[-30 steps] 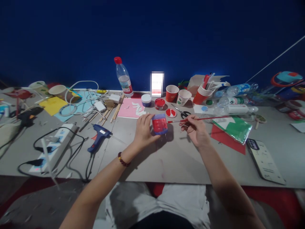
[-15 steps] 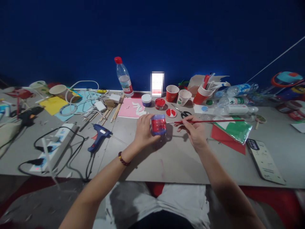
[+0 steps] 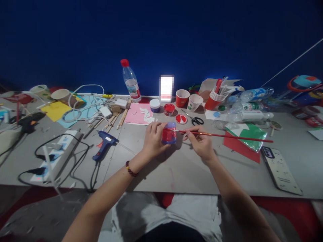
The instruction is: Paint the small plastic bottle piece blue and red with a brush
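My left hand (image 3: 153, 138) grips a small box-like piece (image 3: 168, 135) painted red in the middle with blue-violet edges. Between the fingers of my right hand (image 3: 200, 141) is a long red paintbrush (image 3: 227, 136), its tip lying over the red area of the piece and its handle pointing right. Beyond the piece stand an open jar of red paint (image 3: 169, 109) and a white-lidded jar of blue paint (image 3: 154, 106). A red-smeared lid (image 3: 181, 119) lies near black-handled scissors (image 3: 197, 121).
A blue glue gun (image 3: 105, 143) and a power strip (image 3: 57, 154) with cables lie at left. Behind stand a red-capped bottle (image 3: 131, 82) and paper cups (image 3: 182, 98). At right are plastic bottles (image 3: 252, 116), green and red sheets (image 3: 248, 136) and a phone (image 3: 281, 171).
My right hand has moved slightly left, bringing the brush tip further over the painted piece. The brush handle now slopes down to the right. The piece has turned slightly in my left hand.
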### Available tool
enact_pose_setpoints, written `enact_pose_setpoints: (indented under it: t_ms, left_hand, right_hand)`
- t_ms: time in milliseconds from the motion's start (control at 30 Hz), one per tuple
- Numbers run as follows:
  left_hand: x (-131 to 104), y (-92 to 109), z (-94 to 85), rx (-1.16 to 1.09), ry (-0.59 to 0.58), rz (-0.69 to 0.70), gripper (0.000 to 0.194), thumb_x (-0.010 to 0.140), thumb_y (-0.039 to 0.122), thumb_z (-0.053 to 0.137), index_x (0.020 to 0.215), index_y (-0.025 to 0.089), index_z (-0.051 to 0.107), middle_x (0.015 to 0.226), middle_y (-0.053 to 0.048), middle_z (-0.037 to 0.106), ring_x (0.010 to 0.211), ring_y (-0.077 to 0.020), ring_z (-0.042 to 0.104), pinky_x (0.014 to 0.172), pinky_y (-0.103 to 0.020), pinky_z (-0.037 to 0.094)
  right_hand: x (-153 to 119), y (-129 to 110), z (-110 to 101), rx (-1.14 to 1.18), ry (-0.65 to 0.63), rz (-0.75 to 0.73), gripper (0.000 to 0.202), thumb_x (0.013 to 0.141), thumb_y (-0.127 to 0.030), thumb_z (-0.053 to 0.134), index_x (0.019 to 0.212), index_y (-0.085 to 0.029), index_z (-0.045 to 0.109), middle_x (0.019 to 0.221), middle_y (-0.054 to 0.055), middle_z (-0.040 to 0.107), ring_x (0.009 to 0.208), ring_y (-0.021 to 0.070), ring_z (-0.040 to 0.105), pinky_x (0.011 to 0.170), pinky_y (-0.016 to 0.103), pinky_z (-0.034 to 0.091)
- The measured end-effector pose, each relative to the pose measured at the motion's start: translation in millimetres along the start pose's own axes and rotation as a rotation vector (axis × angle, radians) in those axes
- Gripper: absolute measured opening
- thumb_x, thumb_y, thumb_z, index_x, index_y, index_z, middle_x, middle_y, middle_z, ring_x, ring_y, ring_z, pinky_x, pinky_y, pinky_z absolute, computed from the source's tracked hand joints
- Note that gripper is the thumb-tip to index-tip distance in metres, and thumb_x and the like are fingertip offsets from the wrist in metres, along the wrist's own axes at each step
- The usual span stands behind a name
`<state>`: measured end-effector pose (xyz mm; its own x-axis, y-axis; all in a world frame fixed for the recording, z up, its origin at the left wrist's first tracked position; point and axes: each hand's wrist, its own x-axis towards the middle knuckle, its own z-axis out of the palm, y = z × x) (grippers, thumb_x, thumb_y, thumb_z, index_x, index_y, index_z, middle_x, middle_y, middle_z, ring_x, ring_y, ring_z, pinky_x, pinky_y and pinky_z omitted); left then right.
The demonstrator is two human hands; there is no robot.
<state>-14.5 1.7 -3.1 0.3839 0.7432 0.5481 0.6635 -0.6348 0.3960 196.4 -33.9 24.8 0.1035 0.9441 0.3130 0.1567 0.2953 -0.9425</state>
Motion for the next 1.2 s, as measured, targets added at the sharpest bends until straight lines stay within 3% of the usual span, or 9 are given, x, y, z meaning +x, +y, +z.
enact_pose_setpoints:
  t_ms: [400, 600, 733, 833, 1000, 1200]
  left_hand:
    - [1.9, -1.4, -4.5, -0.002, 0.056, -0.044, 0.078, 0.068, 0.040, 0.079, 0.134, 0.022, 0.043, 0.123, -0.013, 0.053, 0.113, -0.0321, 0.050, 0.098, -0.051, 0.044]
    - [2.3, -1.3, -3.4, -0.020, 0.093, -0.046, 0.078, 0.067, 0.037, 0.079, 0.135, 0.023, 0.043, 0.121, -0.013, 0.053, 0.111, -0.0318, 0.051, 0.096, -0.050, 0.045]
    - [1.3, -3.1, -2.1, -0.030, 0.080, -0.065, 0.079, 0.066, 0.036, 0.079, 0.135, 0.023, 0.043, 0.124, -0.014, 0.052, 0.115, -0.0328, 0.050, 0.097, -0.051, 0.045]
    - [1.1, -4.6, -0.6, -0.020, 0.072, -0.092, 0.081, 0.063, 0.034, 0.078, 0.134, 0.021, 0.042, 0.124, -0.014, 0.053, 0.114, -0.0333, 0.051, 0.098, -0.052, 0.045]
    - [0.5, -4.5, 5.0, -0.024, 0.085, -0.092, 0.082, 0.061, 0.038, 0.077, 0.133, 0.020, 0.041, 0.122, -0.013, 0.057, 0.110, -0.0337, 0.053, 0.098, -0.052, 0.043]
    - [-2.1, -4.9, 9.0, -0.015, 0.026, -0.115, 0.085, 0.062, 0.041, 0.078, 0.136, 0.020, 0.042, 0.124, -0.014, 0.057, 0.114, -0.0355, 0.052, 0.099, -0.052, 0.041]
  right_hand:
    - [12.0, 4.0, -17.6, 0.011, 0.060, 0.012, 0.023, 0.088, -0.045, 0.070, 0.083, -0.023, 0.065, 0.079, 0.002, 0.075, 0.062, 0.0133, 0.069, 0.059, 0.026, 0.059]
    - [7.4, 5.9, -15.4, -0.060, 0.096, -0.030, 0.017, 0.089, -0.041, 0.070, 0.087, -0.024, 0.066, 0.082, 0.002, 0.072, 0.064, 0.0141, 0.069, 0.063, 0.028, 0.062]
    - [5.3, -5.0, -9.1, -0.085, 0.150, -0.114, 0.015, 0.089, -0.040, 0.069, 0.088, -0.025, 0.069, 0.086, 0.003, 0.070, 0.070, 0.0164, 0.070, 0.063, 0.030, 0.063]
    - [10.9, -18.2, -8.0, -0.007, 0.206, -0.090, 0.017, 0.087, -0.042, 0.071, 0.087, -0.025, 0.066, 0.081, 0.002, 0.071, 0.066, 0.0162, 0.070, 0.057, 0.028, 0.061]
    - [33.8, -24.6, -14.5, -0.057, 0.161, -0.045, 0.020, 0.086, -0.043, 0.071, 0.092, -0.025, 0.067, 0.084, 0.002, 0.072, 0.065, 0.0155, 0.069, 0.054, 0.027, 0.059]
    - [92.0, -3.7, -10.7, -0.188, 0.079, -0.191, 0.028, 0.087, -0.051, 0.067, 0.088, -0.023, 0.068, 0.087, 0.003, 0.071, 0.076, 0.0172, 0.069, 0.066, 0.031, 0.059]
